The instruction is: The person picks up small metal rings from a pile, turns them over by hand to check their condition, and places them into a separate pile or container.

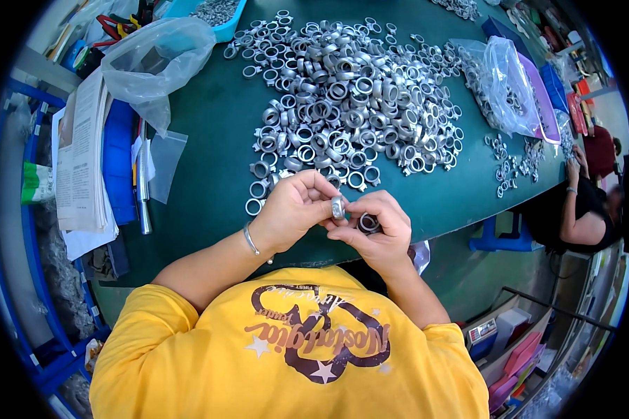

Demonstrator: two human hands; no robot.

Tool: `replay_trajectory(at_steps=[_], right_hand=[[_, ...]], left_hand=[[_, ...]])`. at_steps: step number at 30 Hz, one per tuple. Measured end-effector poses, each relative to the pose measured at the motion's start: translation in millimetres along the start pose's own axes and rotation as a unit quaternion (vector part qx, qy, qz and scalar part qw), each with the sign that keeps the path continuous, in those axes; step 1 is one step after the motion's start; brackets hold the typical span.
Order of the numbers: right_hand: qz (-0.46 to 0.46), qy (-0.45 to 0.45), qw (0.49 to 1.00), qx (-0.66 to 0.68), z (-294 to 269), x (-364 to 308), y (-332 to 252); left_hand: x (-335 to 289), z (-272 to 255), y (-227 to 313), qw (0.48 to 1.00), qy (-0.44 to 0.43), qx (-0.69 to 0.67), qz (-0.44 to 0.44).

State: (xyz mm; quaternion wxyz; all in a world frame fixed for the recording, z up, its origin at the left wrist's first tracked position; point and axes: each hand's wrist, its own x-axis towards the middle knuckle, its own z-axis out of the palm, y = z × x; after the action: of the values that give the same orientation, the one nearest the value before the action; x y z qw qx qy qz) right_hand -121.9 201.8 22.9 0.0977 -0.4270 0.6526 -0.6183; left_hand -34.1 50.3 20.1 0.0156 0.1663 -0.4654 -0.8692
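Close to the table's near edge, my left hand pinches a small silver metal ring between thumb and fingertips. The fingertips of my right hand meet the same ring from the other side. Curled inside my right hand is a second metal ring, its round opening facing up. Just beyond my hands spreads a large heap of similar metal rings, many with a small tab on the rim. Several loose rings lie near my left fingers at the heap's edge.
All this lies on a green tabletop. Left are a plastic bag, a blue bin and stacked papers. A purple tray with bagged parts stands right, where another person sits beside a blue stool.
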Motion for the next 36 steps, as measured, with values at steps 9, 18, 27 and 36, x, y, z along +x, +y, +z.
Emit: replay_trajectory(at_steps=[9, 18, 27, 36], right_hand=[[0.346, -0.014, 0.871, 0.349, -24, -13, 15], [0.194, 0.031, 0.934, -0.299, -34, 26, 38], [-0.043, 0.028, 0.971, -0.233, -21, 13, 34], [-0.124, 0.079, 0.976, -0.162, -8, 5, 26]], left_hand=[[-16, -5, 15, 0.984, -0.020, 0.172, 0.038], [-12, -10, 8, 0.922, 0.062, 0.346, 0.165], [22, -20, 20, 0.706, 0.104, 0.617, 0.331], [11, -13, 18, 0.709, 0.070, 0.612, 0.343]])
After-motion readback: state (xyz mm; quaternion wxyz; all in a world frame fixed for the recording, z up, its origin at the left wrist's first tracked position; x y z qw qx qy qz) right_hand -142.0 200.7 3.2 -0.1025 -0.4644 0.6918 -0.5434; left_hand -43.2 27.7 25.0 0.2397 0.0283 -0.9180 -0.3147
